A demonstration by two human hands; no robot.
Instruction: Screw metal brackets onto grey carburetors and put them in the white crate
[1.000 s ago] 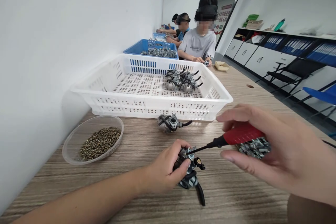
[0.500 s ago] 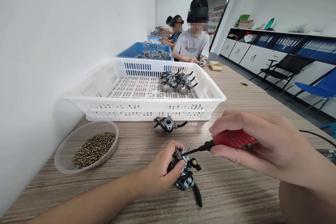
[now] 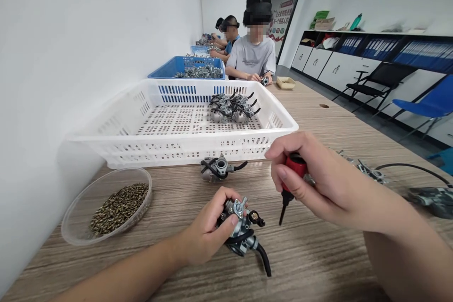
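Note:
My left hand (image 3: 214,231) is closed around a carburetor (image 3: 242,238) low over the wooden table, its black hose pointing down to the right. A bright metal fitting sticks up from the carburetor's top between my thumb and fingers. In my right hand (image 3: 314,179) is a red-handled screwdriver (image 3: 296,165), its dark shaft pointing down, apart from the carburetor. Another carburetor (image 3: 215,169) lies just beyond my left hand, in front of the white crate. To the left, a clear plastic bowl (image 3: 146,198) holds a heap of small brassy screws (image 3: 118,210).
A white perforated crate (image 3: 184,144) with several carburetors (image 3: 233,106) stands ahead, a blue crate (image 3: 161,70) behind it. Across the table sits a co-worker (image 3: 253,54) near a small tan tray (image 3: 285,83). Metal parts (image 3: 371,172) and a black cable (image 3: 414,165) lie at right.
The screwdriver has left the carburetor and swung from nearly level to pointing down. My left hand keeps its hold on the carburetor. The view has shifted slightly right.

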